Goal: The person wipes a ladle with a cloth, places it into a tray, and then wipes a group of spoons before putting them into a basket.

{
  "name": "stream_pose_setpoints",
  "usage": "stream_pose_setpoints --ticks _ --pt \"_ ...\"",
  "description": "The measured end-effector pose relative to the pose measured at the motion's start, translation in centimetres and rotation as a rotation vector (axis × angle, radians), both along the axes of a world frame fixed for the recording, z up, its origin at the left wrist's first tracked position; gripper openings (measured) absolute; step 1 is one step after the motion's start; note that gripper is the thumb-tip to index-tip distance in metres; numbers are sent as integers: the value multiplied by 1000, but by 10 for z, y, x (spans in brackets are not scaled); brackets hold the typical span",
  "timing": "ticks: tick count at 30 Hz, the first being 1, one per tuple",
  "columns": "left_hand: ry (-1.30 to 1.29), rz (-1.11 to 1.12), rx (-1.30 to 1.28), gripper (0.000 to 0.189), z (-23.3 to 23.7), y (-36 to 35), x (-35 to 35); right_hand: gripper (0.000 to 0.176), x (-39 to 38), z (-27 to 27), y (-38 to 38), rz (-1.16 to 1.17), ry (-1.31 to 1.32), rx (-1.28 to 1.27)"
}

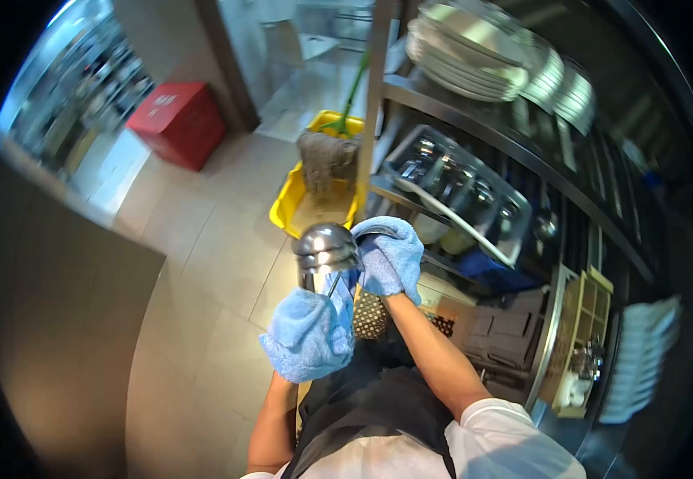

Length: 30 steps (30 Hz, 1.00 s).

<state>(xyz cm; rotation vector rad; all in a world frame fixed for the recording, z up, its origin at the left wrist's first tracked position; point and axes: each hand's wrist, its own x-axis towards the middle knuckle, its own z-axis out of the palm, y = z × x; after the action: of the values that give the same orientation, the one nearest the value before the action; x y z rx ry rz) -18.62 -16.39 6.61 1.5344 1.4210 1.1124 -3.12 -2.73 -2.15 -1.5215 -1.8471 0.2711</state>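
Observation:
Several shiny metal ladles (326,246) are bunched in front of me, bowls facing up and away, their handles running down toward my left side. A light blue cloth (302,331) wraps my left hand (308,343), and the handles run into it. My left fingers are closed but covered by the fabric. My right hand (390,275) is inside another fold of blue cloth (394,247), beside the bowls and touching them. A dark curved metal edge shows at the top of that fold. My right fingers are hidden under the cloth.
To the right, a metal rack (474,120) carries stacked plates (474,56) and a cutlery bin (458,191). A yellow mop bucket (286,199) with a grey mop (329,160) stands ahead on the tiled floor. A red box (175,124) is farther left, and a brown counter (59,319) flanks me.

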Motion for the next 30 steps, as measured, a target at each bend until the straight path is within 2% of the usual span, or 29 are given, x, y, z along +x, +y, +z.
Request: stream_pose_setpoints --ticks 3,8,14,17,19,21,23,24,25,27,29,30 --pt "157 -168 74 19 -21 19 26 12 49 -21 -4 -160 -41 -169" --pt "279 -295 171 20 -45 43 68 13 100 -26 5 -197 -118 -266" --pt "454 -337 404 21 -72 86 134 15 136 -29 36 -133 -215 -248" --pt "474 -239 565 18 -82 104 172 16 146 -44 40 -107 -500 -188" --pt "-339 -120 -104 17 -79 121 190 17 165 -30 39 -117 -502 -130" --pt "-360 -99 -91 14 -88 117 205 14 197 38 33 -110 -153 -120" --pt "-414 -80 -66 10 -88 114 221 14 241 59 40 67 -460 -98" --pt "-430 -74 -60 9 -72 117 232 13 255 63 46 107 -462 -107" --pt "-158 -100 27 14 -53 115 237 13 265 60 53 117 -390 -131" --pt "121 -155 115 19 -30 116 244 13 279 46 73 73 -194 -180" --pt "-27 -39 -230 24 -26 112 242 13 279 22 90 -43 -23 -218" --pt "117 -225 -68 25 -21 124 246 12 276 13 96 -105 32 -229"
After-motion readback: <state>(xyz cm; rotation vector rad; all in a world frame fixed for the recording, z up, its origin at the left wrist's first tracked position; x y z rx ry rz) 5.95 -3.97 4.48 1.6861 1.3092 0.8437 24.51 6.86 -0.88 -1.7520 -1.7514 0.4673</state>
